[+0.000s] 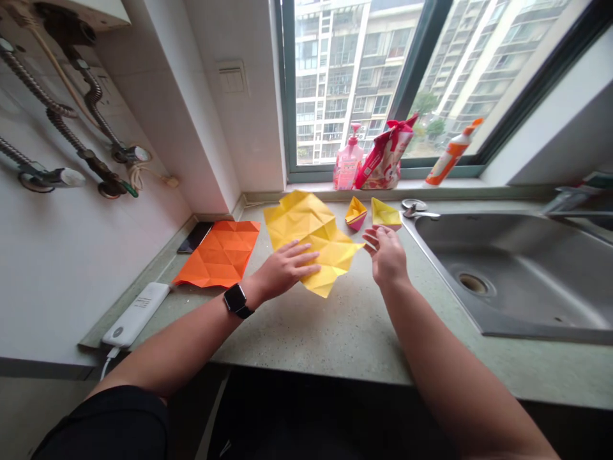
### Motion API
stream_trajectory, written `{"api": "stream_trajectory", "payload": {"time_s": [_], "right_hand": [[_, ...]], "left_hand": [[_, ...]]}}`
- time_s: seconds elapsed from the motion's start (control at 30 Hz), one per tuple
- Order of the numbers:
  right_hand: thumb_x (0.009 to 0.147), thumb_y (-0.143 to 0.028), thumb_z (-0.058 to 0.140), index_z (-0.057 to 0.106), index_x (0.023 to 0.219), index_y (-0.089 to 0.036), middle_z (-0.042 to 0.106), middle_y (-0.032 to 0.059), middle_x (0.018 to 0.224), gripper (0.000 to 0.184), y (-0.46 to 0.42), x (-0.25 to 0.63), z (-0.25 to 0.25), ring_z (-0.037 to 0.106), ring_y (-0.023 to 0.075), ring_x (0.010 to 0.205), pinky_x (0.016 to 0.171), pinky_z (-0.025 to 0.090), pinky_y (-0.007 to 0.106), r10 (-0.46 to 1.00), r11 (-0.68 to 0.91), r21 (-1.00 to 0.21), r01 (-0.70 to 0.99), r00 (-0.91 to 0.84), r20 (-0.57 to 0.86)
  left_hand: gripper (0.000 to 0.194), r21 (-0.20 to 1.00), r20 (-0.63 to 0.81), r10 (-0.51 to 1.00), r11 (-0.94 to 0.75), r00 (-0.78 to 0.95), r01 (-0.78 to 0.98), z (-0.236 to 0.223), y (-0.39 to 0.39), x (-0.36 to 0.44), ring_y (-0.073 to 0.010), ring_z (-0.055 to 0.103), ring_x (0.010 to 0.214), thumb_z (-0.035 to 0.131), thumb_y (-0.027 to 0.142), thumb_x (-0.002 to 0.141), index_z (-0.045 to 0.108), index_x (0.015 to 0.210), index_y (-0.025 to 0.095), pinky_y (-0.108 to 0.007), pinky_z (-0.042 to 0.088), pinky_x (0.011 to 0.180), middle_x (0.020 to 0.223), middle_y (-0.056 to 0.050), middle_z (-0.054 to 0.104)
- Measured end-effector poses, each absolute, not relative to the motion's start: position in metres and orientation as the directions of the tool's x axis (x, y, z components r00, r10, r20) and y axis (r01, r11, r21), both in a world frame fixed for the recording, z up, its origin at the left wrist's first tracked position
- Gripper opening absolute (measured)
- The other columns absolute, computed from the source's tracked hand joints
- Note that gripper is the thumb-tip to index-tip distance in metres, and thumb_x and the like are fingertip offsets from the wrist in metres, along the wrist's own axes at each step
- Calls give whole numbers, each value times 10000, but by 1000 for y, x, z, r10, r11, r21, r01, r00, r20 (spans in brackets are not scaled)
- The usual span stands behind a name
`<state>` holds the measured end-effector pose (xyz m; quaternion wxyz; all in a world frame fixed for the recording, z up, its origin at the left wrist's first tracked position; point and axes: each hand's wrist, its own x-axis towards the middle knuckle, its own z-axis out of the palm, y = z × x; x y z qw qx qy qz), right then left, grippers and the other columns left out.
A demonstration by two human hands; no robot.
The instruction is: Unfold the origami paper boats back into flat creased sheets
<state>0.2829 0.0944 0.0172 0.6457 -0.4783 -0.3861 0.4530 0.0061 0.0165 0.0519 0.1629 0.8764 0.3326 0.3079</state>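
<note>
A creased sheet of yellow paper (311, 220) lies partly raised and bent above the counter. My left hand (287, 265), a dark watch on its wrist, rests flat across the sheet with its fingers stretched out. At the sheet's right corner, the fingertips of my right hand (387, 252) are closed on the paper's tip. Just behind that hand stands a folded yellow paper shape (385, 214). A smaller folded shape (355, 214), yellow and pink, is to its left. An orange creased sheet (218, 254) lies left of my left hand.
A dark phone (194, 237) sits partly under the orange sheet. The white power bank (136, 314) has a cable attached. On the right is a steel sink (527, 275) with a tap. A pump bottle (348, 163), a red bag (387, 156) and an orange bottle (450, 156) stand on the sill.
</note>
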Motion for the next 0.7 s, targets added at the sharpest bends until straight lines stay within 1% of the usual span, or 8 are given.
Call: {"api": "stream_trajectory", "payload": {"time_s": [0.1,0.17,0.23,0.33,0.4,0.47,0.57,0.7], "right_hand": [[966,-414,546,616,1099,-262,711,70,1195,214,95,296,25,684,246,1176,1107,517,468,799,358,-931,64,496,341],[972,-398,551,661,1072,-248,728,87,1148,211,87,296,29,692,266,1132,1094,521,479,764,452,-858,242,391,513],[991,-388,555,714,1021,-255,753,94,1078,209,73,285,28,704,286,1071,1053,545,487,809,507,-783,362,114,577],[1015,-339,545,779,1083,-274,776,105,1152,252,52,257,17,703,305,1137,1093,534,495,799,600,-644,474,-398,452],[1036,-333,503,771,1236,-239,748,138,1308,347,43,237,4,671,323,1266,1144,514,507,742,653,-552,519,-583,330],[1077,-359,430,713,1390,-213,699,157,1441,446,40,223,-9,621,336,1375,1216,460,540,729,658,-487,575,-649,218],[1112,-409,356,670,1473,-219,647,145,1548,515,42,216,-23,496,344,1534,1308,339,553,730,653,-431,623,-669,140],[1092,-480,372,425,1685,-142,331,170,1785,684,46,224,-28,252,374,1672,1342,215,599,805,563,-283,776,-593,-25]], "left_hand": [[403,440,278,666,-729,692,525,13,11,4,-275,491,1565,542,140,1048,787,1293,347,-557,328,1334,1557,-35,659],[441,424,228,654,-734,722,531,-3,3,1,-293,433,1601,528,140,1048,748,1382,324,-539,366,1314,1640,-61,576],[484,422,199,638,-741,744,523,-11,-6,1,-316,401,1616,554,147,1032,702,1457,324,-536,374,1309,1689,-79,512],[543,410,153,606,-757,781,508,-12,-17,5,-344,370,1627,616,200,1016,631,1540,337,-569,316,1335,1694,-91,502],[578,398,126,575,-776,809,489,-9,-22,9,-378,354,1629,700,338,999,607,1569,307,-596,244,1357,1672,-121,525],[669,395,115,545,-792,831,465,-5,-25,11,-399,332,1635,750,480,969,590,1587,283,-598,172,1376,1677,-140,515],[654,412,90,528,-791,844,451,0,-31,5,-390,275,1664,697,498,1006,553,1614,304,-596,117,1382,1752,-116,404],[522,482,79,554,-749,829,455,3,-38,-9,-351,328,1650,602,408,1073,577,1587,321,-585,187,1370,1722,-97,462]]}}
